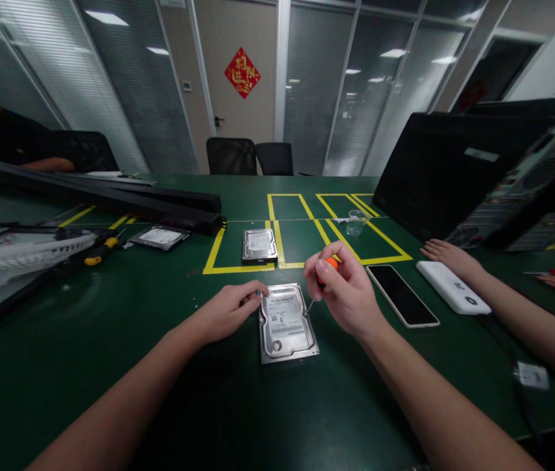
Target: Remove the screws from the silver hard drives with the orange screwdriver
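Observation:
A silver hard drive (285,330) lies label side up on the green table in front of me. At its upper left edge, the fingers of my left hand (231,311) are bent and gripping the side of the drive. My right hand (343,288) is closed around a screwdriver (327,267) with an orange handle. The thin shaft slants down to the drive's right edge; whether its tip sits in a screw is too small to tell. Just beyond is a second hard drive (259,245), lying within yellow tape lines.
Right of my hand lie a phone (402,294) and a white power bank (453,286), with another person's hand (451,258) beside it. Black computer cases (459,176) stand behind. At left are another hard drive (160,237), a yellow-black screwdriver (102,251) and long black panels (160,206). A clear cup (356,223) stands farther back.

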{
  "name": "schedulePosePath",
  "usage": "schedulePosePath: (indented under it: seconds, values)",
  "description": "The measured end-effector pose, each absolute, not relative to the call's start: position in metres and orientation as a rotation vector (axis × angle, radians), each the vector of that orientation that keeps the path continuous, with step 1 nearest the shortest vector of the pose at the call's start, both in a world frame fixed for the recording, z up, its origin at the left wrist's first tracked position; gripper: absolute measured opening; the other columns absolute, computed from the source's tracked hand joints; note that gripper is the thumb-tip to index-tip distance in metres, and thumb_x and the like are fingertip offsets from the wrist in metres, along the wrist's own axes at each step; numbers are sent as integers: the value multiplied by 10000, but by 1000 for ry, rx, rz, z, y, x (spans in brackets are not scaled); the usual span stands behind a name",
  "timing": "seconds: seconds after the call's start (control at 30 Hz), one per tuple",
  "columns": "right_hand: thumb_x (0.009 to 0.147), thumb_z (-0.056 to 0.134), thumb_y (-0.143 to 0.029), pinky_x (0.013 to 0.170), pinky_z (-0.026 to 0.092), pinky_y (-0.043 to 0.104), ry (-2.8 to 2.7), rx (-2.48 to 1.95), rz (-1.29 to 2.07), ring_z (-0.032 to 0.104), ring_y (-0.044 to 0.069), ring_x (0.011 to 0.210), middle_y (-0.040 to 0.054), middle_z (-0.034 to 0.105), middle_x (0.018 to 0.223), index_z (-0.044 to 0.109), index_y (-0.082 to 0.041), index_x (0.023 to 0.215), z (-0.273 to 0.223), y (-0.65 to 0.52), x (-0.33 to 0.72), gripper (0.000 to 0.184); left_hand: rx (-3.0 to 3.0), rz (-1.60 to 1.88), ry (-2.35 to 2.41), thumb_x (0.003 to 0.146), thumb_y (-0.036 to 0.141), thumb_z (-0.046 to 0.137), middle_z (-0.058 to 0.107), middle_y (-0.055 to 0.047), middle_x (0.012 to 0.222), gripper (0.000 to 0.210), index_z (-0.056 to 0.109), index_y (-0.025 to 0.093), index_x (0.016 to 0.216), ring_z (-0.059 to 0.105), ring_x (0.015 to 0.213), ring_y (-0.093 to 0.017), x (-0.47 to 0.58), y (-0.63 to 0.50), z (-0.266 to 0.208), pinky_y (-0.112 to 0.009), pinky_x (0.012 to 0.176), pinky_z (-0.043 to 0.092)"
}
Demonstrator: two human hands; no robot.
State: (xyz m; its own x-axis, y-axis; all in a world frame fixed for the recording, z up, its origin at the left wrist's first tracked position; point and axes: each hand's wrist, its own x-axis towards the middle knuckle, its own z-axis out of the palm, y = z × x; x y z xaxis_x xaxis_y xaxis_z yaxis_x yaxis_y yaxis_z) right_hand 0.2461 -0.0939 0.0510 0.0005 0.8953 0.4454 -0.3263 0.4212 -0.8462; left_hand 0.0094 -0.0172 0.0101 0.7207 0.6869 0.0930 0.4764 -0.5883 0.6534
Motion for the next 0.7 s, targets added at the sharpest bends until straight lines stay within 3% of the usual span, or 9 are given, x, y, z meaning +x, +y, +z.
schedulePosePath:
  seconds: [0.07,0.2,0.37,0.47,0.53,0.63,0.7]
  values:
    - [992,625,-333,506,306,270,-1191,-587,1080,470,96,527,7,674,830,598,-236,964,51,-94,246,105,2312,453,876,1032,392,419,720,-38,970,311,655,237,1165,642,860,-217,10,-17,10,-315,787,459]
    - [1043,466,-388,545,351,297,-1195,-600,1084,504,117,572,48,658,817,685,-174,959,53,-95,247,317,2309,443,883,1029,399,420,721,-42,963,324,655,236,1181,647,873,-224,10,-17,10,-320,791,467]
    - [970,651,-305,581,397,295,-1200,-645,1035,601,135,633,17,687,869,601,-213,899,53,-95,246,127,2324,458,892,1025,396,431,724,-39,965,317,664,240,1173,652,884,-224,9,-17,10,-324,815,472]
    - [949,691,-275,521,331,271,-1191,-621,1053,521,105,541,-9,683,831,559,-237,923,53,-95,244,140,2320,453,888,1026,395,431,724,-40,968,318,663,239,1176,654,886,-224,9,-17,10,-327,820,475]
    - [990,619,-336,510,299,276,-1187,-589,1078,472,101,521,6,677,819,594,-231,961,53,-95,244,112,2317,443,888,1026,394,430,723,-40,967,318,660,239,1183,653,888,-225,9,-17,10,-328,818,476]
    - [1042,461,-404,533,323,302,-1184,-581,1093,477,115,542,44,660,805,675,-183,961,54,-94,246,318,2317,436,894,1027,391,431,722,-40,974,317,657,242,1193,652,887,-223,9,-17,10,-327,815,476]
    - [1033,478,-385,557,357,309,-1179,-613,1085,524,128,578,50,653,802,697,-167,921,55,-94,246,328,2322,437,895,1031,391,428,723,-41,991,318,658,244,1193,651,890,-221,9,-16,9,-327,817,474]
